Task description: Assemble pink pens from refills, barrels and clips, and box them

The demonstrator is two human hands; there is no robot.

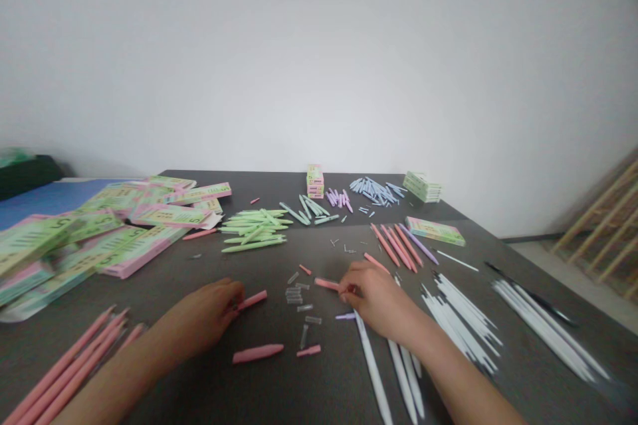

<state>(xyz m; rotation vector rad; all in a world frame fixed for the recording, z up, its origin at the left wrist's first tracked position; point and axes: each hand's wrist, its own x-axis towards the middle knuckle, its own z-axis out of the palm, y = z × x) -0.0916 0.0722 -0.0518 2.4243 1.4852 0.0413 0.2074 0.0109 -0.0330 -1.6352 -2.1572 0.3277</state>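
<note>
Head view, hands (209,315) (379,295) each pinching pink pen pieces (252,300) (326,284), dark table (199,265)

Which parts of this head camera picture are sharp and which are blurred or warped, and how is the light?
Head view: even, soft light with faint shadows and no glare; the green pen pile is fairly sharp; the left hand, right hand and white refills smear toward the edges; the table bows with lens distortion.

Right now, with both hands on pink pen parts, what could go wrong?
1. The small clear springs lie loose between the left hand and right hand; a sweep could scatter them.
2. The right forearm crosses the white refills and may roll them.
</note>
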